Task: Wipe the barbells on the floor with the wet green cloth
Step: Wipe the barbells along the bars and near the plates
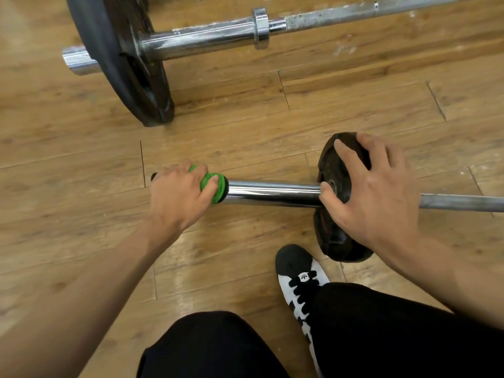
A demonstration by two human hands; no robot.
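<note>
A near barbell lies across the wooden floor, its chrome sleeve [272, 192] shiny between my hands. My left hand [180, 195] grips the green cloth [215, 186], which is wrapped round the sleeve's left end. My right hand [373, 192] rests on the small black weight plate [335, 203] with fingers spread over its top and thumb by the hub. The thinner grey shaft [461, 203] runs off to the right. A second barbell [207, 39] with a large black plate [122, 58] lies farther away at the top.
The wooden floor [81, 148] lies bare between the two barbells. My black trouser legs [218, 347] and a black-and-white shoe [300, 279] are at the bottom, the shoe just left of the small plate. A chrome collar [260, 27] sits on the far bar.
</note>
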